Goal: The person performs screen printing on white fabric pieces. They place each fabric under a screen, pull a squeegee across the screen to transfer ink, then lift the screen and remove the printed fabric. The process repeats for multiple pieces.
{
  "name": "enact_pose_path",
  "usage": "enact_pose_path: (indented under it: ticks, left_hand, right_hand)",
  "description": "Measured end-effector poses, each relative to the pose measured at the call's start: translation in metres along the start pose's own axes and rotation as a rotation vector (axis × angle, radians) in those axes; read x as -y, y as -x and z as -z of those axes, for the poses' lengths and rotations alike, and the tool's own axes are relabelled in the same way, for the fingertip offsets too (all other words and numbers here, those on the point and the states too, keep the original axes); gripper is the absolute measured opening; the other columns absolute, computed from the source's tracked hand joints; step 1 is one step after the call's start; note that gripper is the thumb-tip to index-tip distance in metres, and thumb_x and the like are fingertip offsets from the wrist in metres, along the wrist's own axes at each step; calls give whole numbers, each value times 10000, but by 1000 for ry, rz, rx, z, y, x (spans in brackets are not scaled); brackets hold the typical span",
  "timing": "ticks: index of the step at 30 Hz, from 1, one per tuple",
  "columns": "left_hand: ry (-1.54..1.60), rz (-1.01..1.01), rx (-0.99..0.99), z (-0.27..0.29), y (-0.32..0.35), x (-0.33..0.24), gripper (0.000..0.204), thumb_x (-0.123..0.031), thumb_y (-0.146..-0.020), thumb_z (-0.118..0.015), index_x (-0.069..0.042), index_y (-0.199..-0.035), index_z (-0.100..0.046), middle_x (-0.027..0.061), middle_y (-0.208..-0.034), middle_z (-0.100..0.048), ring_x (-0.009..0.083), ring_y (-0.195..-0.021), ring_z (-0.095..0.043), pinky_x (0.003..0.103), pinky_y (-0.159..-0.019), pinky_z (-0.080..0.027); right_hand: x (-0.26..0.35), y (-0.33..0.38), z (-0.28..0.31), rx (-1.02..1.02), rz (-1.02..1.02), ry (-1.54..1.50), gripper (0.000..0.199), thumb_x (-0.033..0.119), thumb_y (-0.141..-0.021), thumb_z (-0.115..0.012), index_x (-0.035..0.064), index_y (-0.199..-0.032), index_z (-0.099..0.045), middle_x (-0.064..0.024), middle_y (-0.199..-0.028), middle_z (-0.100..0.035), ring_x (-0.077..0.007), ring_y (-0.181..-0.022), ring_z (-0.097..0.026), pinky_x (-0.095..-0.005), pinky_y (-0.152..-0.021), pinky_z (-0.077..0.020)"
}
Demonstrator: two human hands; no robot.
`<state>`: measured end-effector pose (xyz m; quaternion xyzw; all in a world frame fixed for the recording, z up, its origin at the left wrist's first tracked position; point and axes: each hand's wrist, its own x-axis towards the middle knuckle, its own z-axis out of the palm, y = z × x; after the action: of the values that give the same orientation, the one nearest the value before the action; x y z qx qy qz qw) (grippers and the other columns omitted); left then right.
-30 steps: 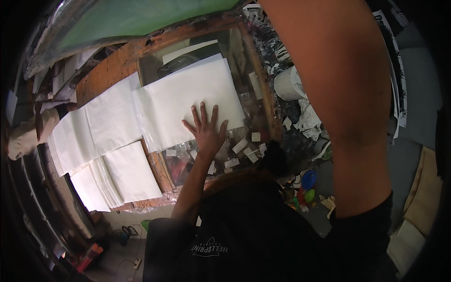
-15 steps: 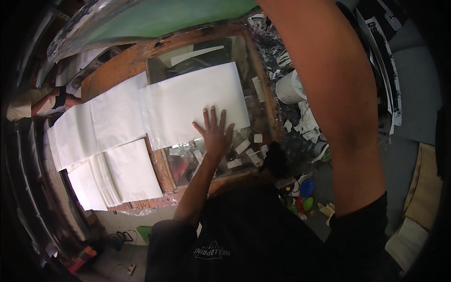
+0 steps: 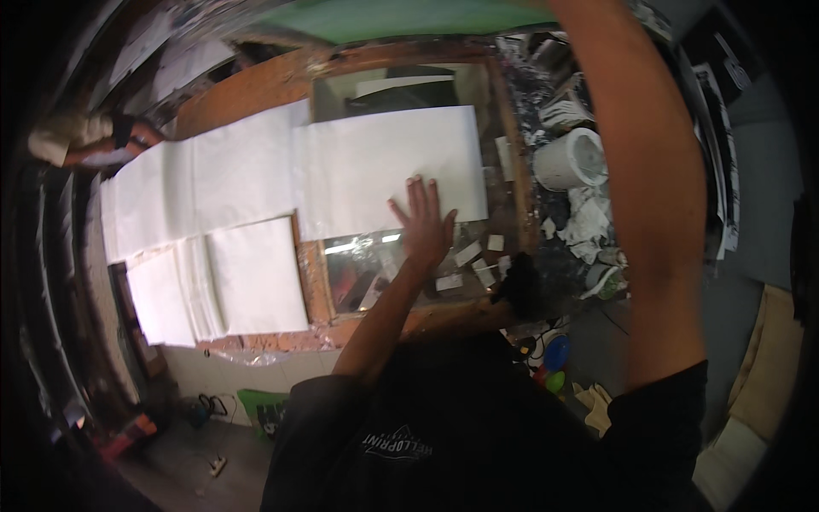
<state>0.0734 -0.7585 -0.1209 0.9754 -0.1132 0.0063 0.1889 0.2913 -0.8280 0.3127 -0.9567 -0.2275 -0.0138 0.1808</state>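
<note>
My left hand lies flat with fingers spread on the right lower part of a flat white sheet, which may be fabric or paper. The sheet rests over a glass panel set in a worn wooden frame. My right arm reaches up across the right side, and its hand is beyond the upper edge, out of view. A green screen in a frame stands raised along the far edge, partly cut off. To the left, another white sheet lies against the first one.
A stack of folded white sheets lies at the near left of the table. White tub, crumpled paper and stained clutter stand to the right. Small paper pieces dot the glass. Another person's arm shows at far left.
The view has shifted, so the table appears farther right and a little higher. The green screen shows less at the top. My left hand stays flat on the white sheet.
</note>
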Motion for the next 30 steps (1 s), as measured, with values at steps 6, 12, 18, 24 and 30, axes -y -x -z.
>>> enact_pose_path:
  ticks: [6,12,18,24,30]
  left_hand:
    - [468,41,-153,48,8,-11,777,-343,-1015,-588,17,-1593,-214,280,-1639,-234,415,-1547,-181,661,-1209,-117]
    - [1404,269,-469,181,57,3,677,-291,-1003,-637,-11,-1538,-330,164,-1475,-476,315,-1379,-460,540,-1159,-339]
    - [1896,1098,-15,122,106,39,528,-361,-1039,-510,-94,-1482,-409,126,-1377,-486,280,-1334,-448,608,-1106,-342]
    - [1850,1234,-16,75,107,59,469,-316,-1027,-485,-77,-1430,-459,112,-1283,-520,255,-1263,-508,635,-1079,-311]
    - [1888,1307,-9,58,114,69,429,-292,-985,-523,-62,-1348,-517,93,-1330,-559,237,-1244,-537,555,-1012,-353]
  right_hand:
    - [0,35,-14,-166,-70,49,501,484,-1023,-473,135,-672,-550,18,-577,-444,-125,-498,-356,-294,-465,-344]
    - [9,160,-178,-410,151,150,472,524,-906,-699,59,-827,-677,-132,-748,-676,-322,-657,-662,-450,-641,-516]
    - [-13,246,-312,87,33,-11,360,10,-813,-636,52,-1171,-621,-150,-1076,-692,-325,-1060,-638,-477,-884,-446]
    - [-15,245,-332,292,-217,-163,507,-28,-775,-626,85,-1269,-611,-129,-1267,-657,-317,-1225,-590,-534,-991,-394]
    - [-4,271,-368,79,-114,46,476,31,-794,-645,62,-1268,-606,-142,-1276,-647,-320,-1243,-582,-562,-1009,-364]
